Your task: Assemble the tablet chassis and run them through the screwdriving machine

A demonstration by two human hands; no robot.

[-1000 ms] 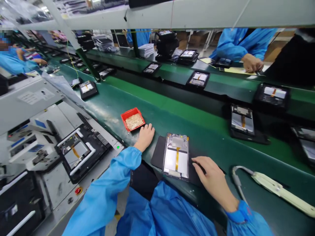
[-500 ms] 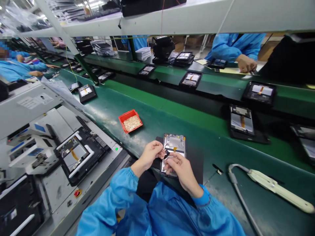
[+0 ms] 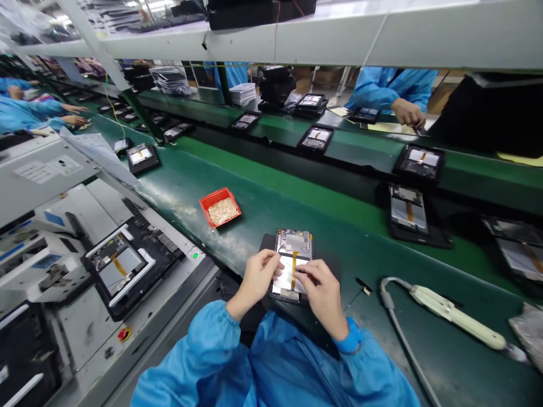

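Note:
An opened tablet back (image 3: 292, 249) with a silver plate and an orange flex strip lies on a black mat (image 3: 339, 263) at the near edge of the green belt. My left hand (image 3: 257, 278) has its fingers curled at the tablet's left side. My right hand (image 3: 321, 291) pinches close to the flex strip over the plate. Both hands meet above the tablet's lower half; what they pinch is too small to name. A red tray (image 3: 219, 207) of small tan parts sits up and to the left.
A cream electric screwdriver (image 3: 449, 312) with a grey cable lies to the right. A press fixture (image 3: 123, 265) holding another tablet stands at left, with a green light (image 3: 195, 255). More tablets (image 3: 408, 208) ride the belt. Other people in blue coats (image 3: 394, 87) work across it.
My left hand left the red tray and my right hand left the mat; both came together over the tablet, first holding a small dark part, now pressing lower at the flex strip.

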